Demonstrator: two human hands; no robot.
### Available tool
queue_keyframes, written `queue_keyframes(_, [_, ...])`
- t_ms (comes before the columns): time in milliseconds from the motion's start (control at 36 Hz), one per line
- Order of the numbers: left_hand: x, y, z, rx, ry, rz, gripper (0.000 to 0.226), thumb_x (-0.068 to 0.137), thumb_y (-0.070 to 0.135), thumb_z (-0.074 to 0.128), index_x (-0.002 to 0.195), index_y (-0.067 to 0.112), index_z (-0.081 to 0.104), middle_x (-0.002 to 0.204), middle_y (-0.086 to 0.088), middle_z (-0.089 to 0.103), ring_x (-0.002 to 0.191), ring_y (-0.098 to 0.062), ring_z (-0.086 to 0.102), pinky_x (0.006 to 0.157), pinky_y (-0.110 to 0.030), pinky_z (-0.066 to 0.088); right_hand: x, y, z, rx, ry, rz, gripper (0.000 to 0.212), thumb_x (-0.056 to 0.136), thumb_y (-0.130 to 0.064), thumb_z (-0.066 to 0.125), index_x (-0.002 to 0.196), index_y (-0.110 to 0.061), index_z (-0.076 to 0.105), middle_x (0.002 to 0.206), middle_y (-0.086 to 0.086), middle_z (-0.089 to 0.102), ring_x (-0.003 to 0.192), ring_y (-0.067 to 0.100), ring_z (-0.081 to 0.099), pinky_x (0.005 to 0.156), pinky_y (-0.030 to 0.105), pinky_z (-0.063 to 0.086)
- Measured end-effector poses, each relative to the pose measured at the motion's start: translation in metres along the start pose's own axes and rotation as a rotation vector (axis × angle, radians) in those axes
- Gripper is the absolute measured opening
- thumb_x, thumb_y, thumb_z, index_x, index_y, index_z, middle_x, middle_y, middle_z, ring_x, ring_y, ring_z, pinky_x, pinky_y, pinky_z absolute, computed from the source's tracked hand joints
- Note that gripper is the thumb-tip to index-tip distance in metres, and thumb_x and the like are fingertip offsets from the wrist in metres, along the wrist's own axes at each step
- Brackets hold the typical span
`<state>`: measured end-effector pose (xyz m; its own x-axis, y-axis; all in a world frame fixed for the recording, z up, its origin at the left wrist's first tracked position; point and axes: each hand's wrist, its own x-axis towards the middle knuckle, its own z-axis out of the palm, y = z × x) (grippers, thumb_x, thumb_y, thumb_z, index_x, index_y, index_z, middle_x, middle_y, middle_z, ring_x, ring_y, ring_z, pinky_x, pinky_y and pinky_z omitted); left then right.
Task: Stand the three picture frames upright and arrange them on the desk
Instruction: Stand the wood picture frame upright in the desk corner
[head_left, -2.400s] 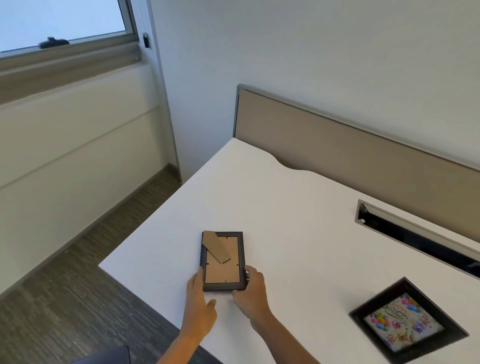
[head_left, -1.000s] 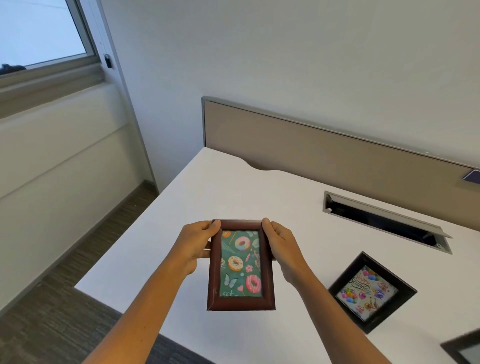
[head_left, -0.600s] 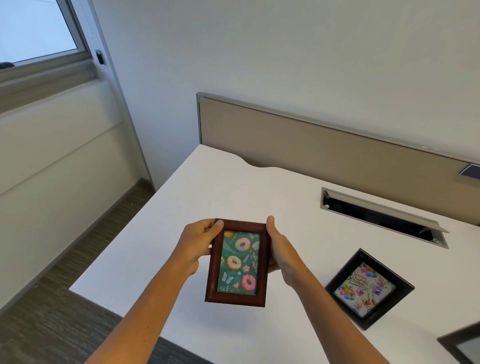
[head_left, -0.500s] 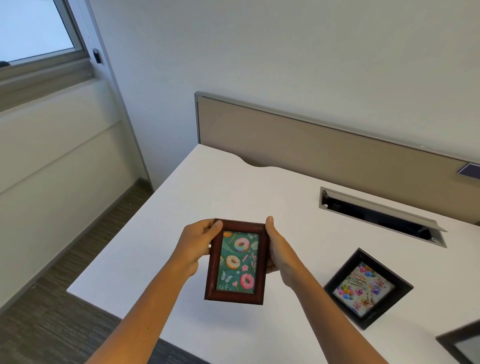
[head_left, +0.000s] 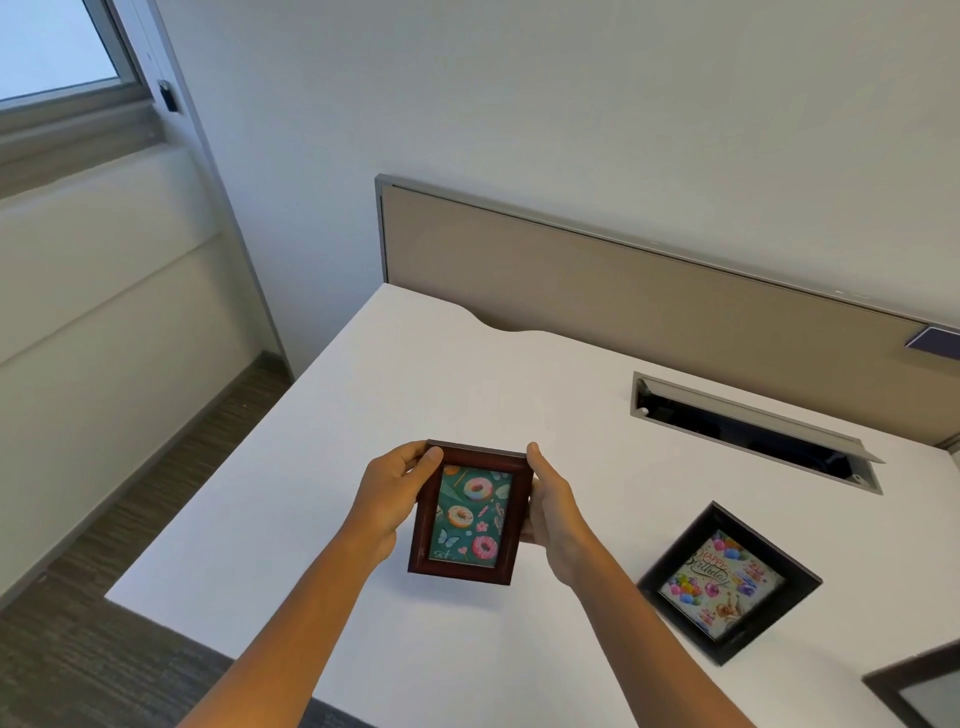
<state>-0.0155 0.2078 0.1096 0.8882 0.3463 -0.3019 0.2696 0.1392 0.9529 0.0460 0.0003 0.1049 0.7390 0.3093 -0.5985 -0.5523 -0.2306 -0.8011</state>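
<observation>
A dark red wooden frame with a doughnut picture (head_left: 470, 514) is held above the white desk (head_left: 415, 384), its picture facing me and its top tipped away. My left hand (head_left: 395, 493) grips its left side and my right hand (head_left: 553, 512) grips its right side, fingers behind it. A black frame with a birthday picture (head_left: 727, 582) lies flat on the desk to the right. The corner of a third dark frame (head_left: 917, 688) shows at the bottom right edge, lying flat.
A beige divider panel (head_left: 623, 291) runs along the desk's back edge. A metal cable slot with an open lid (head_left: 753, 431) is set in the desk at the right. The desk's left and near edges drop to a grey carpet floor (head_left: 104, 545).
The doughnut frame was lying face down on the desk; both hands picked it up and turned its picture toward me. Over the last second it has tipped back slightly.
</observation>
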Motion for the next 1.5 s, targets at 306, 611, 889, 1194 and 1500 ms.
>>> queue_keyframes(306, [0.019,-0.004,0.002,-0.026,0.028,0.024,0.014,0.102,0.032,0.063,0.108,0.029,0.075,0.098,0.006,0.082,0.09,-0.008,0.078,0.065,-0.017,0.06,0.024,-0.003,-0.009,0.007,-0.066,0.069,0.087,0.091,-0.091,0.029,0.124,-0.028,0.08,0.123,0.004,0.082,0.121,0.027,0.075,0.114,0.059,0.045])
queue_keyframes(611, [0.056,0.005,-0.005,-0.039,0.064,0.051,0.013,0.101,0.034,0.062,0.107,0.03,0.074,0.099,0.008,0.082,0.092,-0.006,0.077,0.064,-0.017,0.06,0.063,-0.028,-0.007,0.122,-0.17,0.057,0.091,0.08,-0.097,0.045,0.127,-0.028,0.08,0.135,0.006,0.077,0.128,0.027,0.072,0.115,0.058,0.044])
queue_keyframes(889, [0.127,0.037,-0.019,-0.008,0.117,0.103,0.014,0.101,0.037,0.061,0.11,0.035,0.072,0.102,0.013,0.081,0.095,-0.004,0.076,0.067,-0.018,0.061,0.123,-0.083,0.01,0.185,-0.188,-0.012,0.086,0.083,-0.091,0.052,0.128,-0.022,0.078,0.133,0.007,0.078,0.128,0.03,0.071,0.12,0.059,0.04])
queue_keyframes(1194, [0.243,0.08,-0.039,0.041,0.231,0.155,0.016,0.094,0.047,0.062,0.108,0.043,0.07,0.103,0.026,0.077,0.098,0.003,0.073,0.069,-0.013,0.058,0.231,-0.174,0.033,0.107,-0.192,-0.054,0.082,0.084,-0.089,0.052,0.128,-0.025,0.078,0.131,0.004,0.078,0.125,0.027,0.073,0.111,0.054,0.047])
queue_keyframes(1500, [0.386,0.101,-0.081,0.035,0.269,0.191,0.02,0.102,0.036,0.062,0.115,0.029,0.075,0.105,0.007,0.081,0.098,-0.009,0.076,0.091,-0.035,0.059,0.366,-0.249,0.066,0.086,-0.275,-0.082,0.075,0.082,-0.082,0.063,0.115,-0.017,0.08,0.116,0.008,0.078,0.109,0.026,0.075,0.108,0.049,0.051])
